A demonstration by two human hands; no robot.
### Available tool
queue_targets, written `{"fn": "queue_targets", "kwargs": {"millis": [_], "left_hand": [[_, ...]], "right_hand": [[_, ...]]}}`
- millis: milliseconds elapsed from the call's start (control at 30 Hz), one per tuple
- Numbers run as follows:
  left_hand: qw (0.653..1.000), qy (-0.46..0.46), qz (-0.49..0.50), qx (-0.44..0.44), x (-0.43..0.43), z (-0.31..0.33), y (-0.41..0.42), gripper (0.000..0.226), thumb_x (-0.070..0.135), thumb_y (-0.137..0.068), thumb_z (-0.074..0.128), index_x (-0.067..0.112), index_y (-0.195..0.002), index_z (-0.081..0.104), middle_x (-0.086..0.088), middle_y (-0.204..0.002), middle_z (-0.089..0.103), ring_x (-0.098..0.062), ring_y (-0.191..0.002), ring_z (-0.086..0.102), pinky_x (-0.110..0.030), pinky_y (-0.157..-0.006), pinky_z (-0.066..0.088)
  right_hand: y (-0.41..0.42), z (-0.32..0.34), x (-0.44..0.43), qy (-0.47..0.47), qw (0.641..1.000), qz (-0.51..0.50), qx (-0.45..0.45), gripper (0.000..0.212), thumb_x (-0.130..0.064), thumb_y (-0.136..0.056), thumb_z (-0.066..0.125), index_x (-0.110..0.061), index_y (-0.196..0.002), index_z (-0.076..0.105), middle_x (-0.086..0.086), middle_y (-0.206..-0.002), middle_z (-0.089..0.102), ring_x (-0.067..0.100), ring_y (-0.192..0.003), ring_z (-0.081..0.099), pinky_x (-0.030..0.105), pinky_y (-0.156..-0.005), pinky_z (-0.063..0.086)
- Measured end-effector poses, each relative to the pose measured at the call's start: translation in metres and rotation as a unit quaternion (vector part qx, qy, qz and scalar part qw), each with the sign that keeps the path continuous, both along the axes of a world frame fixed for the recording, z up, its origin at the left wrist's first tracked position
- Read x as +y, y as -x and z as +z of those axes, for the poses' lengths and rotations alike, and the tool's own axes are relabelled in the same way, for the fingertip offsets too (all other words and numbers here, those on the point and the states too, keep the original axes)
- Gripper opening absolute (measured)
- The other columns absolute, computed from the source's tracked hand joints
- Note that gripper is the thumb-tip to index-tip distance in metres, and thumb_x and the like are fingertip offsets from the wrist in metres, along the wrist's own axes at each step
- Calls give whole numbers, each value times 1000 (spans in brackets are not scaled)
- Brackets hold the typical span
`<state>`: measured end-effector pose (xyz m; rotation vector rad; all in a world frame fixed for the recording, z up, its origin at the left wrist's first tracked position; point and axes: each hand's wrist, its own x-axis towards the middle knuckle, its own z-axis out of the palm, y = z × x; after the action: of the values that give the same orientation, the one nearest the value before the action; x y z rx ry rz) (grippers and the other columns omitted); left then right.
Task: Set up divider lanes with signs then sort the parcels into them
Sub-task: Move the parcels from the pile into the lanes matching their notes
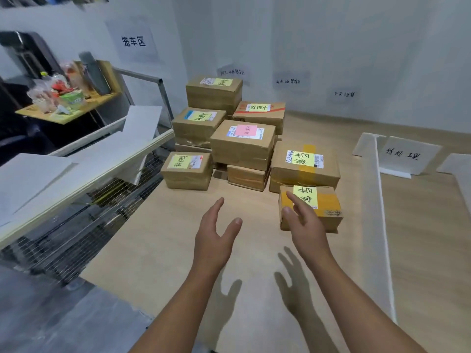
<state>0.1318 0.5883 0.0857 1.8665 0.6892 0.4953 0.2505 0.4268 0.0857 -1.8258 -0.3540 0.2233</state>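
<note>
There is one view, from a wide-angle camera on the person's head. It faces forward and down over the floor [163, 250]. The left hand [216, 238] and right hand [304, 225] are near, low in the middle. The boxes [242, 146] lie further ahead, before the wall [356, 47].

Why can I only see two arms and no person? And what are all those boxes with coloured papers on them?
The camera sits on the person's head and looks down, so you see what they see: only their own arms. There is just this one picture. The left hand and the right hand are both open and hold nothing. The right hand reaches toward the nearest box; I cannot tell if it touches it. Behind it, a pile of cardboard parcels sits on the wooden floor. Most have a yellow note on top, and one has a pink note. On the right, a long white divider strip runs along the floor, and a white sign with handwriting stands beside it.
</note>
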Motion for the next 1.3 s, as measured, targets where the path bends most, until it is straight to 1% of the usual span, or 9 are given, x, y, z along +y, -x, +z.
{"fn": "queue_targets", "kwargs": {"millis": [233,400,533,700,767,867,1033,1133,1300], "left_hand": [[998,19,-51,-14,100,0,-28,55,40,-94,65,53,-140,38,25,-141,39,3,-129,36,-29,-104,34],[997,5,-75,-32,170,14,-64,59,36,-94,67,40,-147,42,24,-136,40,9,-117,41,-25,-97,34],[995,-12,-95,-38,204,21,-98,58,34,-96,65,36,-149,41,22,-136,40,3,-126,32,-27,-101,31],[995,-1,-100,-22,228,18,-154,58,36,-97,62,35,-150,40,12,-150,43,-1,-126,35,-30,-100,34],[995,24,-95,-19,236,13,-180,58,36,-97,62,36,-150,40,10,-152,43,-9,-133,39,-33,-103,38],[995,51,-89,-8,246,0,-216,57,39,-95,63,40,-148,41,8,-151,45,-15,-135,43,-44,-107,46],[991,86,-97,17,256,-27,-259,57,46,-92,64,49,-144,42,10,-149,47,-16,-134,45,-50,-107,47],[990,91,-105,25,256,-40,-270,54,43,-94,63,50,-143,43,9,-149,47,-16,-135,45,-48,-108,46],[990,96,-104,7,252,-45,-269,54,40,-96,63,49,-145,41,11,-151,46,-14,-137,43,-44,-109,46]], "right_hand": [[-9,-3,83,34,997,-69,-2,35,-37,-102,53,-45,-136,51,-8,-150,46,16,-139,40,48,-109,43],[-29,3,140,28,996,-88,-19,38,-38,-102,53,-42,-139,52,-9,-146,49,12,-135,44,42,-109,43],[-54,12,167,15,994,-110,-19,39,-36,-102,53,-40,-141,51,-8,-146,50,11,-135,45,42,-111,43],[-96,17,188,8,990,-144,-1,46,-49,-95,53,-40,-140,53,-10,-138,56,12,-128,52,47,-107,47],[-117,15,195,6,986,-164,5,40,-40,-101,54,-38,-141,53,-14,-136,52,8,-127,48,43,-109,46],[-150,11,206,27,980,-198,8,39,-36,-102,53,-36,-141,53,-8,-142,46,10,-128,43,34,-106,41],[-198,-9,225,49,974,-217,35,43,-42,-101,52,-38,-144,50,-5,-153,39,16,-142,35,45,-115,37],[-211,-23,233,54,975,-213,40,45,-41,-101,52,-37,-146,47,-8,-151,42,7,-134,37,35,-111,37],[-211,-33,238,50,972,-223,56,46,-41,-101,54,-41,-146,45,-11,-151,44,12,-137,40,44,-113,41]]}}
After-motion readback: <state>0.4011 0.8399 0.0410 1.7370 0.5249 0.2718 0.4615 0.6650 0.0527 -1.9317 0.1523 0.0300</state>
